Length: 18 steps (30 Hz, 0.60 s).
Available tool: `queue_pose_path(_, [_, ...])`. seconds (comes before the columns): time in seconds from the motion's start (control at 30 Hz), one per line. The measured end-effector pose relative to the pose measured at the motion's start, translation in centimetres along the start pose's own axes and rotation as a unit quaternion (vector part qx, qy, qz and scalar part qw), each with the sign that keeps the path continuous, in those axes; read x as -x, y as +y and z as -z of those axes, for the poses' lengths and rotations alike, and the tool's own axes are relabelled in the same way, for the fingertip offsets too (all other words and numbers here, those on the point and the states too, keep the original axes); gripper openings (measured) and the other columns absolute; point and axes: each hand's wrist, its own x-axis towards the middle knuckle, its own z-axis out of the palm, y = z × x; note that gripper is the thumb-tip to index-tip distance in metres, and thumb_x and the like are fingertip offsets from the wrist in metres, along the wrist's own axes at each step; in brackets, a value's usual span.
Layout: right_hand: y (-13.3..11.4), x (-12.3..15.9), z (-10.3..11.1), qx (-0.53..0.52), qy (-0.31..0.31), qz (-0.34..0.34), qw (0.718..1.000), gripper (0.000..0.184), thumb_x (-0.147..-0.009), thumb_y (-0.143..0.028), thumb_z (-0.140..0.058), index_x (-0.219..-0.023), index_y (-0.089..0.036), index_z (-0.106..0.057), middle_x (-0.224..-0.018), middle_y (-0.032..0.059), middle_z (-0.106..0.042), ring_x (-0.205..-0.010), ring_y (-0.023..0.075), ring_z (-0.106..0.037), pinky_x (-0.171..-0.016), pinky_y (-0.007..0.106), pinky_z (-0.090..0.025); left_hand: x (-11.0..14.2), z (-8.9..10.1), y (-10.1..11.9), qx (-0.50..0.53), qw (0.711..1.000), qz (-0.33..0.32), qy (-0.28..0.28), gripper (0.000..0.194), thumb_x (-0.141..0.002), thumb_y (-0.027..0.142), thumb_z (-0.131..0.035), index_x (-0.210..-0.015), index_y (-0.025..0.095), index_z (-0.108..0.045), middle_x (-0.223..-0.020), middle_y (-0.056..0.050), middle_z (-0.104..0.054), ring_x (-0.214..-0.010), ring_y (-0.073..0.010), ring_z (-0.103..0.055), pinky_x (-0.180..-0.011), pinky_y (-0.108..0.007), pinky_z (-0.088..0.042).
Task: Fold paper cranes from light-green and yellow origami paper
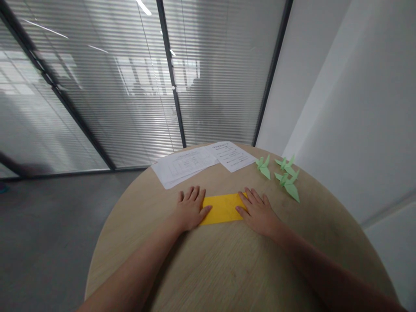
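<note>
A yellow paper strip (224,208) is lying flat on the round wooden table (208,268), about midway between its left and right edges. Its long axis is running from left to right, roughly crosswise to the person, with the right end tilting slightly toward the far edge. The left hand (188,212) is resting palm down over the strip's left end, its fingers spreading apart and pointing toward the far edge, its thumb stretching inward onto the yellow surface. The right hand (260,216) is covering the right end, its fingers fanning out and slanting toward the far edge and to the left, its thumb and forefinger touching the paper. Both hands are lying flattened on the strip, neither closing around anything. Printed sheets (185,166) are overlapping near the far edge, one white page (232,157) reaching right. Three pale green folded paper birds (290,185) are sitting beyond the right hand, toward the far right edge, two of them close together
</note>
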Motion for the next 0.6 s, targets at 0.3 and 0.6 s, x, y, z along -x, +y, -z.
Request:
queue_pose_path(0.3, [1.3,-0.9,0.5,-0.050,0.082,-0.073,0.993,0.058,-0.107,-0.043,-0.037,-0.159,-0.020,-0.044,-0.165,0.0166,-0.042,-0.158,0.0391,-0.029,-0.122,0.071,-0.023,-0.9,0.7,-1.0,0.046,0.992,0.081,0.089,0.058,-0.107,0.047,-0.033,-0.151,0.013,-0.048,-0.161,-0.023,-0.047,-0.149,-0.0359,-0.045,-0.120,-0.056,-0.035])
queue_pose_path(0.6, [2.1,-1.2,-0.3,-0.034,0.093,-0.079,0.992,0.035,-0.102,-0.040,-0.048,-0.123,-0.018,-0.066,-0.149,0.0192,-0.058,-0.146,0.0393,-0.045,-0.115,0.067,-0.035,-0.4,2.2,-0.9,0.046,0.991,0.070,0.107,0.031,-0.098,0.044,-0.051,-0.095,0.018,-0.068,-0.110,-0.014,-0.074,-0.105,-0.0313,-0.067,-0.093,-0.045,-0.053])
